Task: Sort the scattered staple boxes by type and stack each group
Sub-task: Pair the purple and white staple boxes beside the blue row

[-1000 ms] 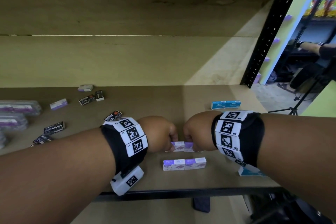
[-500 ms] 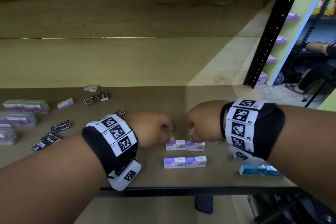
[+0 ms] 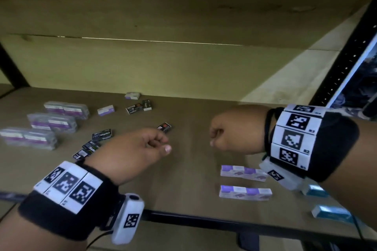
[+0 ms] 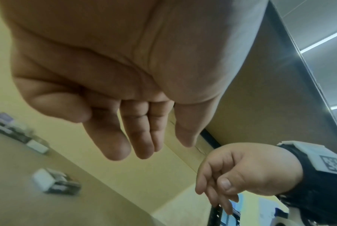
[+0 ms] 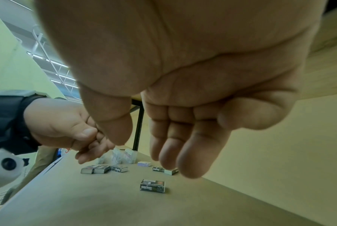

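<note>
Two rows of purple-and-white staple boxes lie side by side near the shelf's front edge, the rear row (image 3: 243, 173) and the front row (image 3: 245, 192). My left hand (image 3: 163, 143) hovers over the shelf just short of a lone black staple box (image 3: 164, 127), fingers relaxed and holding nothing (image 4: 144, 145). My right hand (image 3: 213, 137) hangs above and behind the purple rows, also loose and empty (image 5: 163, 152). The same black box (image 5: 152, 185) shows below the right fingers. More black boxes (image 3: 102, 134) lie left of my left hand.
Clear packs with purple labels (image 3: 52, 122) sit at the far left. Single purple boxes (image 3: 105, 110) and two black boxes (image 3: 138, 107) lie near the back wall. Blue boxes (image 3: 332, 213) rest at the front right. A black upright (image 3: 344, 67) bounds the shelf's right side.
Both hands have let go of the rear purple row and lifted away, the left moving back and left toward the lone black box. The view has swung left.
</note>
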